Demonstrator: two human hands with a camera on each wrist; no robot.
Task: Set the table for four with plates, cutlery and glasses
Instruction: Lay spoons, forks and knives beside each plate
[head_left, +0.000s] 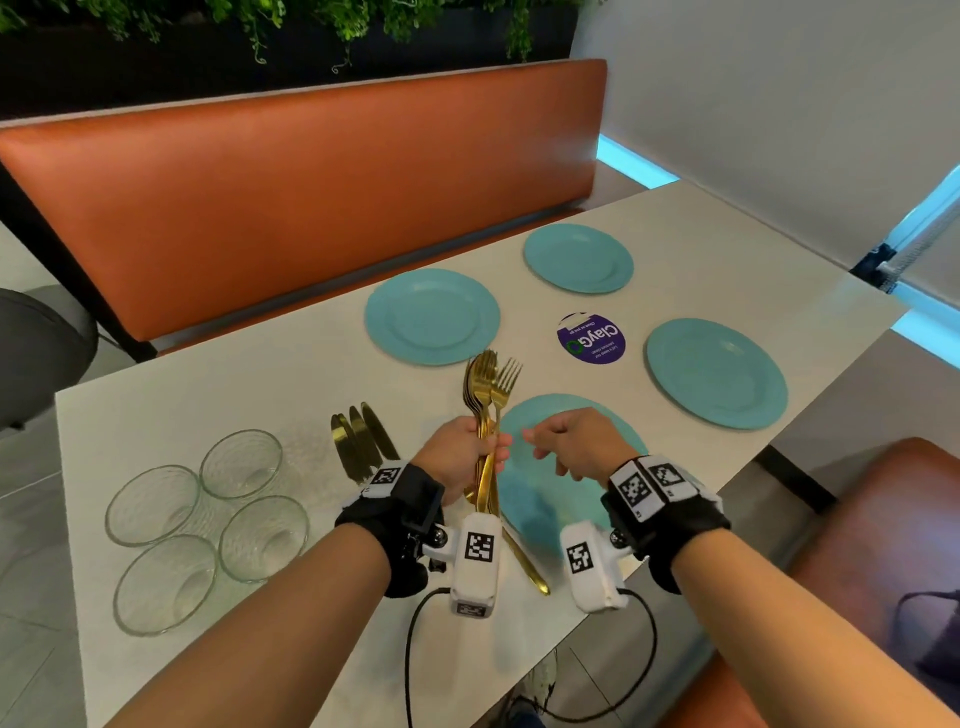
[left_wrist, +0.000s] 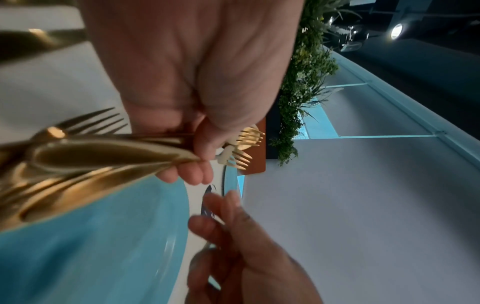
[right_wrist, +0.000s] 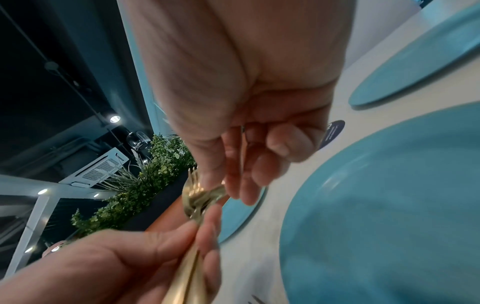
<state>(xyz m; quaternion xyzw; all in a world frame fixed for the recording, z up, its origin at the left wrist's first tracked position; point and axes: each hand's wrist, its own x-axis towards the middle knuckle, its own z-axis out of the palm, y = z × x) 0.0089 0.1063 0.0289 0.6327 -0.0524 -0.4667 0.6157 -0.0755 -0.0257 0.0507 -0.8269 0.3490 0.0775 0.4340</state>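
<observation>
My left hand (head_left: 485, 452) grips a bundle of gold forks and spoons (head_left: 488, 395) upright, tines and bowls pointing away, above the near edge of the closest teal plate (head_left: 540, 514). In the left wrist view the bundle (left_wrist: 91, 156) runs out past my curled fingers (left_wrist: 193, 172). My right hand (head_left: 553, 441) hovers just right of the bundle with loosely curled fingers (right_wrist: 249, 164) and holds nothing. Three more teal plates (head_left: 432, 317) (head_left: 578, 258) (head_left: 717, 373) lie further out. Several gold knives (head_left: 361, 439) lie left of my left wrist. Several clear glasses (head_left: 208, 525) stand clustered at the near left.
A round purple sticker (head_left: 592, 338) sits on the white table (head_left: 208, 395) between the plates. An orange bench (head_left: 311, 197) runs along the far side, another orange seat (head_left: 883, 519) at the near right. Greenery hangs behind the bench.
</observation>
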